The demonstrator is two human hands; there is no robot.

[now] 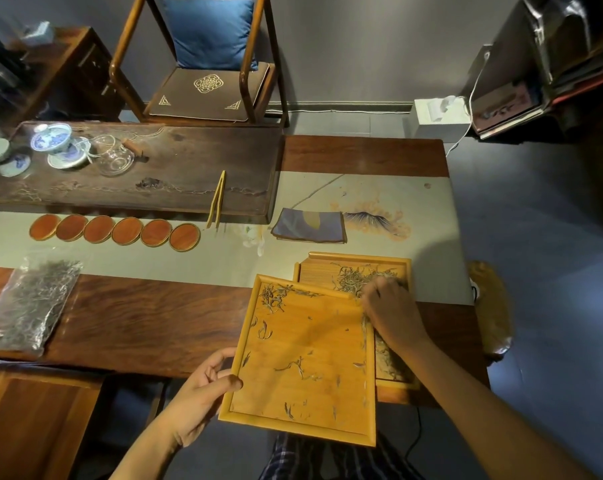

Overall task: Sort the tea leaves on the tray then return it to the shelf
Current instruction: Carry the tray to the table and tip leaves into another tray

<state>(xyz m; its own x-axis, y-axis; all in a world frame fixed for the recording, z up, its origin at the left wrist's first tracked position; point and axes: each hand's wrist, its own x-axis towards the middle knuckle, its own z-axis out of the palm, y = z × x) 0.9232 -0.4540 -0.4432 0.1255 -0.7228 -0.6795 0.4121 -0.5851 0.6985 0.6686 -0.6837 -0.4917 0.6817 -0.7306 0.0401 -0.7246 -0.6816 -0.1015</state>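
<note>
Holding the shallow, rimmed, pale bamboo tray [303,358] by its left rim, the left hand [203,386] pinches the edge between thumb and curled fingers. The tray hangs tilted over the near edge of the dark wooden table [147,317], overlapping a second bamboo tray [355,268]. Stiff and probably light, it is best gripped at the rims and kept level, since the thin, curled grey-green tea leaves [276,299] will slide. The right hand [390,310] reaches into the leaves; its finger position cannot be told.

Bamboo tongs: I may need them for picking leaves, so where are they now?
In the head view, the bamboo tongs lie left of centre, propped on the dark tea board's front edge, between the coasters and folded cloth.
</note>
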